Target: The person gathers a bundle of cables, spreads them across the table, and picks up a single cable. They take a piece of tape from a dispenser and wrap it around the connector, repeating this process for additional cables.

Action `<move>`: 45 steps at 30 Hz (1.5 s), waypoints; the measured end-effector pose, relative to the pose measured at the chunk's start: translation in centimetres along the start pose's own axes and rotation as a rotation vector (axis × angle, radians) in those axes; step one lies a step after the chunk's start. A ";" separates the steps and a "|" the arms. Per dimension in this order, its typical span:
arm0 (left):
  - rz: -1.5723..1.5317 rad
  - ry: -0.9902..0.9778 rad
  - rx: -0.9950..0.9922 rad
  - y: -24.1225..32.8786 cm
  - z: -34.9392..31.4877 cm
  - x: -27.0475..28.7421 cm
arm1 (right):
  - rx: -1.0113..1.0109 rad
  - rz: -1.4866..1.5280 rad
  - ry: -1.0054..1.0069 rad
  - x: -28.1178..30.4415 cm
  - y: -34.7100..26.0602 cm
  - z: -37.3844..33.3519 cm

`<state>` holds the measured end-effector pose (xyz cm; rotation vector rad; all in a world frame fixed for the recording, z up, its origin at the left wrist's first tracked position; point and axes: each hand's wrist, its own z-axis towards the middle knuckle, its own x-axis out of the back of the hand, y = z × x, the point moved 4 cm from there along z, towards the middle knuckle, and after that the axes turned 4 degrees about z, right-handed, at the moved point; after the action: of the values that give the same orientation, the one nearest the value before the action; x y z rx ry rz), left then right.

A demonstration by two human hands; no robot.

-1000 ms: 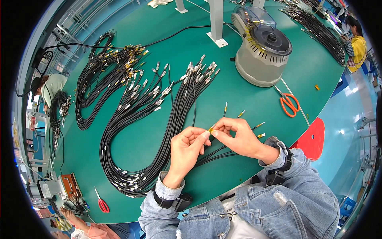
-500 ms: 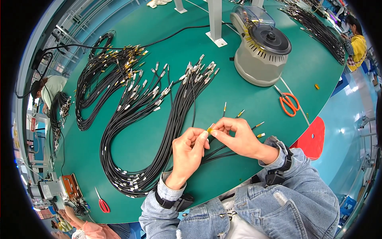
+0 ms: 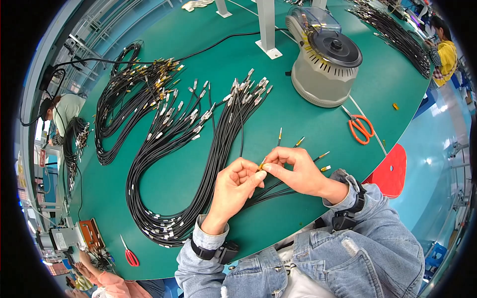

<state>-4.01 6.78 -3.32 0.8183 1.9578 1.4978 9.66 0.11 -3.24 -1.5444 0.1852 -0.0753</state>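
Observation:
My left hand (image 3: pixel 233 185) and my right hand (image 3: pixel 297 171) meet fingertip to fingertip near the table's front edge, both in a pinch. Between them is a small piece of yellow tape (image 3: pixel 261 167) at the tip of a black cable, mostly covered by the fingers. Beside and below my right hand, several loose cable ends (image 3: pixel 299 142) with yellow bands and bare tips fan out over the green table (image 3: pixel 278 226). Left of my hands lies a large curved bundle of black cables (image 3: pixel 136 198) with silver connectors and white labels.
A round grey tape dispenser (image 3: pixel 323 82) stands at the back, beside a metal post (image 3: pixel 267 30). Orange-handled scissors (image 3: pixel 361 130) lie to the right, red-handled scissors (image 3: pixel 130 257) at the lower left. Another cable bundle (image 3: pixel 107 124) lies farther left. A red stool (image 3: pixel 390 174) stands off the right edge. Other people sit nearby.
My left hand has turned slightly, its thumb moving a little right and down against the yellow tape, and less of the tape shows. The right hand has hardly moved.

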 end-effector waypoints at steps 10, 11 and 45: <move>0.058 0.070 -0.015 0.2 -0.2 0.1 | 0.046 0.000 -0.030 -0.1 0.1 0.0; 0.058 0.071 -0.015 0.3 -0.2 0.1 | 0.056 0.000 -0.032 -0.1 0.1 0.0; 0.169 0.158 -0.136 0.5 -0.9 -0.3 | -0.046 -0.069 0.004 0.2 0.2 0.0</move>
<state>-4.44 6.07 -2.61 0.8465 1.9109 1.8232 9.83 0.10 -3.46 -1.5969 0.1377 -0.1292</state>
